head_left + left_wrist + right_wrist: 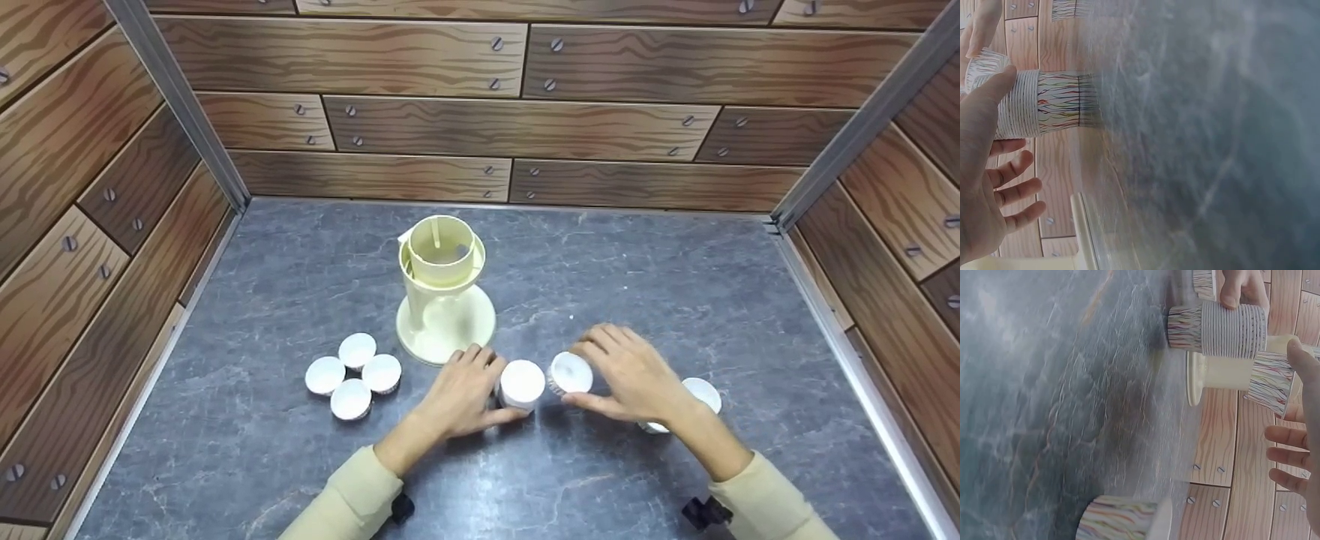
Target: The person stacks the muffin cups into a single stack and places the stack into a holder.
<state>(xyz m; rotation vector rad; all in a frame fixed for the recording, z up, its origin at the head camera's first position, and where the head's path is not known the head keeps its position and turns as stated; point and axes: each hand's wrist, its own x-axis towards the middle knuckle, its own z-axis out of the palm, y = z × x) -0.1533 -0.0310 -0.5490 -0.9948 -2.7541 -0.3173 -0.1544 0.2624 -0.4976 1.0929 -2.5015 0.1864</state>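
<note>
My left hand holds a stack of nested paper baking cups between thumb and forefinger. In the left wrist view the stack stands upright, its lowest cup patterned with thin coloured lines. Just to the right, my right hand pinches a single paper baking cup, tilted and lifted off the table. The right wrist view shows this cup between thumb and fingers, apart from the stack. Part of the right hand's grip is hidden behind the cup.
Several paper baking cups stand clustered on the left. More white cups are partly hidden beneath my right forearm. Behind the hands stands a pale yellow plastic holder with a round base. Wood-patterned walls enclose the grey marbled table.
</note>
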